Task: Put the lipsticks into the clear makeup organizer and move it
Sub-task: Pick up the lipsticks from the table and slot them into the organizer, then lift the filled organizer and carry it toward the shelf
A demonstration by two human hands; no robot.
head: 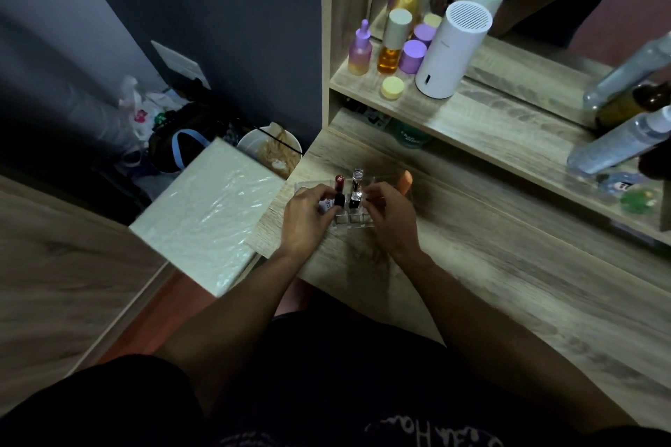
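Note:
A clear makeup organizer [354,219] sits near the left end of the wooden dressing table [490,265]. Several lipsticks stand upright in its compartments: a dark red one [339,185], a black one [339,200], a silver-capped one [357,178] and a black one with a clear cap [354,200]. My left hand [306,218] grips the organizer's left side, fingers curled by the black lipstick. My right hand [390,216] holds its right side. An orange tube tip [406,180] pokes up behind my right hand.
A raised shelf [472,112] behind holds purple and amber bottles [390,47], a white cylinder device [450,51] and a mirror. Clear bottles [617,141] lie at the right. A white plastic-wrapped box [207,218] sits left of the table, with a bowl [270,151] beyond.

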